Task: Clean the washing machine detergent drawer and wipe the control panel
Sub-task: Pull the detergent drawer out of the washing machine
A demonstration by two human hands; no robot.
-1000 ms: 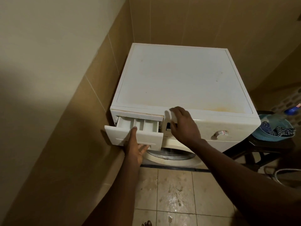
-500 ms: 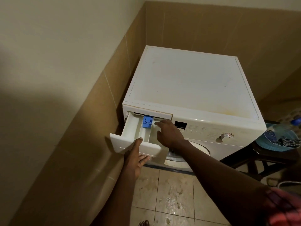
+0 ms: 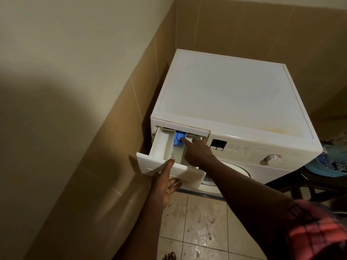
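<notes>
A white washing machine [image 3: 231, 91] stands in the room's corner. Its detergent drawer [image 3: 161, 147] is pulled far out at the front left, showing white compartments and a blue insert [image 3: 178, 140] at the back. My left hand [image 3: 165, 181] grips the drawer's front panel, thumb on top and fingers underneath. My right hand [image 3: 197, 152] reaches into the drawer, its index finger pressing on the blue insert. The control panel [image 3: 244, 149] with a dark display and a round dial [image 3: 271, 158] runs to the right of the drawer.
Tiled walls close in on the left and behind the machine. A dark stool [image 3: 319, 182] to the right carries a blue basin [image 3: 330, 166] with a checked cloth. The floor tiles [image 3: 202, 231] below are wet and stained. My bare toes show at the bottom edge.
The drawer has come further out, uncovering the blue insert. My right hand left the control panel and went into the drawer onto the insert. My left hand kept its hold.
</notes>
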